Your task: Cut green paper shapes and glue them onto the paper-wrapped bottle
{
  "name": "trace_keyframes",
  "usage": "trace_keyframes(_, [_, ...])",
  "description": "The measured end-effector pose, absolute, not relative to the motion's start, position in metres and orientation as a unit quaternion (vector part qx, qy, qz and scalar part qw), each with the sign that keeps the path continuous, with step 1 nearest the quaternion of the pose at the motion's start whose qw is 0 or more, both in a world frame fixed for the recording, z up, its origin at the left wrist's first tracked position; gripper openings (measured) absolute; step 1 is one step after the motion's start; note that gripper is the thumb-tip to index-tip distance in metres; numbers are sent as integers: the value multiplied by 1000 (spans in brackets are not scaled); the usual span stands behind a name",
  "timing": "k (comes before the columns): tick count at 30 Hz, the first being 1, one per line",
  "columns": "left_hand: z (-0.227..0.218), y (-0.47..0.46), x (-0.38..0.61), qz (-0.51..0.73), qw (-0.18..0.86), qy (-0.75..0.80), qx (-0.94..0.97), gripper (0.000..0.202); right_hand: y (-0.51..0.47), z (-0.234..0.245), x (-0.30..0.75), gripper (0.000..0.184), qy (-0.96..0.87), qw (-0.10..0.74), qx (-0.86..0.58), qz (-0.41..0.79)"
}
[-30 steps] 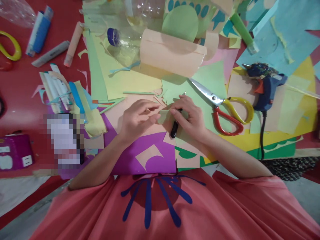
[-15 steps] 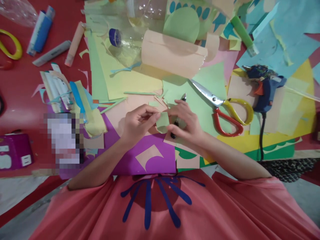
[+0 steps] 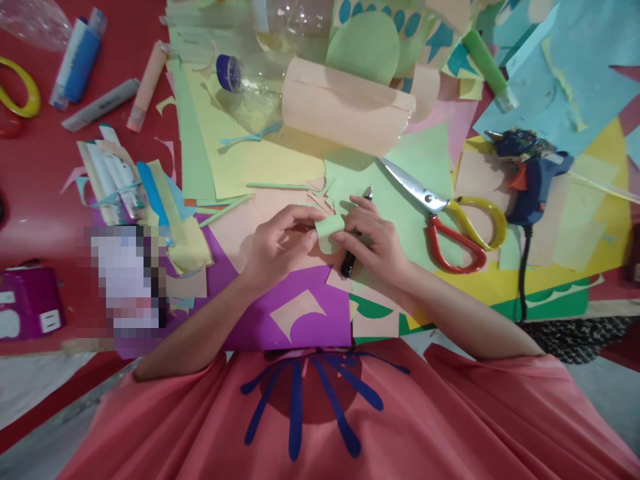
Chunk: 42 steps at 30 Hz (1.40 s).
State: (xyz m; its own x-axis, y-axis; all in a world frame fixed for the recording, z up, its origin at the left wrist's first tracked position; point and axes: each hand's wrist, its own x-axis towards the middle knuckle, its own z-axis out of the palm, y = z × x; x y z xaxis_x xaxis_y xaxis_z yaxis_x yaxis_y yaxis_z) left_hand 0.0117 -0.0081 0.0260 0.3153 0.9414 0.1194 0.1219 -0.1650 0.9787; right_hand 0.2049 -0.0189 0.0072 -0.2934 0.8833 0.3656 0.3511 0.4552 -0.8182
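A small light-green paper piece [image 3: 329,229], bent into a curve, is held up between my two hands. My right hand [image 3: 376,239] pinches its right side, with the thumb in front. At its left edge, the thumb and index finger of my left hand [image 3: 280,243] grip it loosely, their tips slightly apart. Under my right hand a black pen [image 3: 349,263] lies on the papers, its middle hidden by the fingers. To the right rest large scissors [image 3: 415,190] with one red and one yellow handle, blades partly closed.
Beyond my hands lies a clear bottle wrapped in peach paper [image 3: 345,107]. A blue glue gun [image 3: 533,187] with a black cord is at the right. Markers [image 3: 117,173], a pixelated rectangular patch [image 3: 127,283] and a purple box [image 3: 33,303] are at the left. Paper scraps cover the table.
The green paper piece has turned and risen slightly between my hands. My left thumb and index finger have spread a little, and my right thumb has moved up onto the paper.
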Motion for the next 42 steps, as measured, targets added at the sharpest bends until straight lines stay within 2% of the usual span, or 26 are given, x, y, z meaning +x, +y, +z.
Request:
trace_keyframes(11, [24, -6, 8, 392, 509, 412, 647, 16, -18, 10, 206, 33, -739, 401, -429, 330])
trace_keyframes(13, [22, -5, 7, 383, 476, 383, 693, 22, -18, 11, 205, 35, -736, 400, -434, 331])
trace_keyframes(17, [17, -3, 6, 351, 342, 341, 803, 40, -17, 11, 205, 37, -730, 394, -450, 333])
trace_keyframes(20, [14, -3, 6, 328, 310, 334, 828, 43, -18, 10, 206, 34, -733, 402, -439, 330])
trace_keyframes(26, [14, -5, 7, 347, 322, 340, 812, 39, -19, 11, 208, 35, -745, 374, -439, 334])
trace_keyframes(31, [18, -2, 9, 407, 374, 374, 745, 18, -19, 10, 206, 23, -768, 391, -398, 313])
trace_keyframes(34, [20, 6, 3, 409, 376, 431, 710, 13, -18, 11, 206, 19, -777, 391, -392, 298])
trace_keyframes(39, [16, 35, -28, 452, 293, 552, 636, 10, -14, 13, 209, 19, -741, 420, -445, 277])
trace_keyframes(42, [14, 48, -48, 435, 197, 571, 668, 15, -11, 15, 212, 17, -730, 432, -469, 245])
